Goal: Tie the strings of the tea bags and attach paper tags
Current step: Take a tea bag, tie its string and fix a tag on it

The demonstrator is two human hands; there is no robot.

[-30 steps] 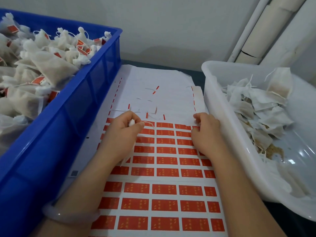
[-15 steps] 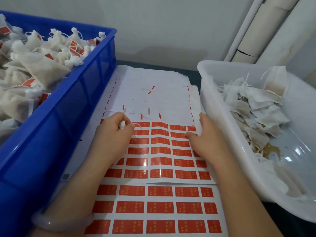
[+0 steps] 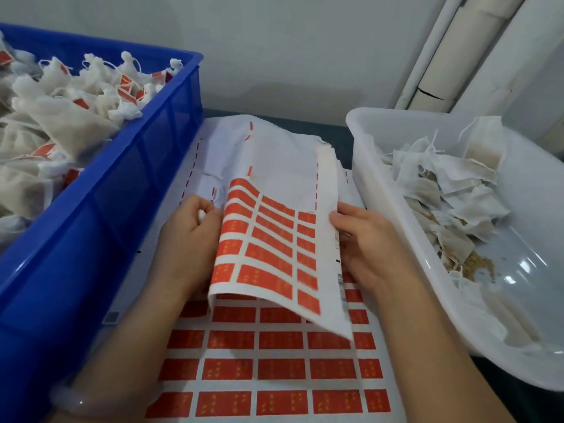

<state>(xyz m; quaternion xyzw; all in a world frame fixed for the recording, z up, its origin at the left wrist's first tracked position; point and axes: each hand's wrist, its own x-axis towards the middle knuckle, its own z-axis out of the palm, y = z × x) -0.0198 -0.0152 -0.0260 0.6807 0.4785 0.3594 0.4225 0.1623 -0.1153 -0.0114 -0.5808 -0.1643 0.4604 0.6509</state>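
Curling upward at frame centre: top tag sheet [image 3: 268, 254], right edge being pinched by the right hand [image 3: 366, 248], left edge rising just beside the left hand [image 3: 189, 239], itself closing around a small white wad [image 3: 202, 215]. Lying flat beneath: second tag sheet [image 3: 274, 367], filling the narrow lane between blue crate [image 3: 100, 233] of tagged tea bags [image 3: 61, 123], upper left, and white tub [image 3: 366, 172] of untagged tea bags [image 3: 442, 190], right. Carrying yellow print on red tags, too blurred for reading.

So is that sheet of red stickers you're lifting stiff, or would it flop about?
Probably floppy: the sticker sheet bows and curls between the left hand and right hand, its near corner drooping. Likely light, as a fingertip pinch at its edge lifts it. Its peeled upper part looks crumpled, so it may crease or tear.
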